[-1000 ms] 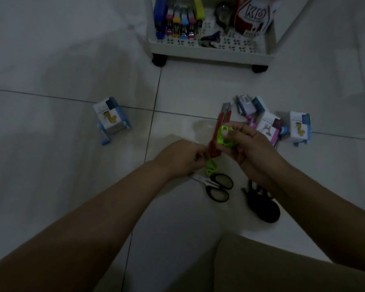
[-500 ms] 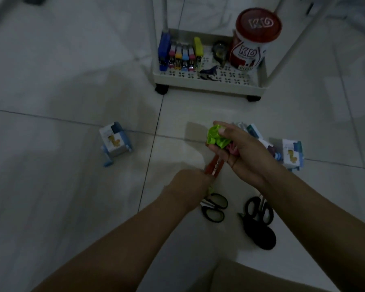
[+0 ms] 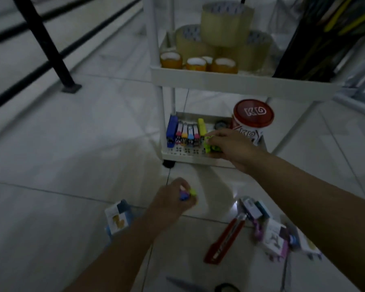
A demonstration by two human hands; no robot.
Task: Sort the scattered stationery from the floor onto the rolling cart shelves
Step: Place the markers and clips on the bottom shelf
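Observation:
My right hand (image 3: 230,147) holds a small green item (image 3: 211,146) over the bottom shelf of the white rolling cart (image 3: 190,154), just right of a row of coloured staplers (image 3: 185,133). My left hand (image 3: 173,202) hovers above the floor and grips small yellow and blue items (image 3: 188,193). A red stapler (image 3: 224,240) lies on the floor tiles. Boxed staplers (image 3: 272,232) are scattered at the right and another box (image 3: 117,220) lies at the left. Scissors (image 3: 198,286) show at the bottom edge.
A red-lidded KD tub (image 3: 252,121) stands on the bottom shelf at the right. The shelf above (image 3: 219,77) carries several tape rolls (image 3: 219,43) and a dark pen holder (image 3: 316,39). A black metal frame leg (image 3: 51,51) stands at the far left.
My right hand has carried the green item from above the floor forward to the cart's bottom shelf. My left hand let go of the red stapler, which now lies on the floor. The view tilted up.

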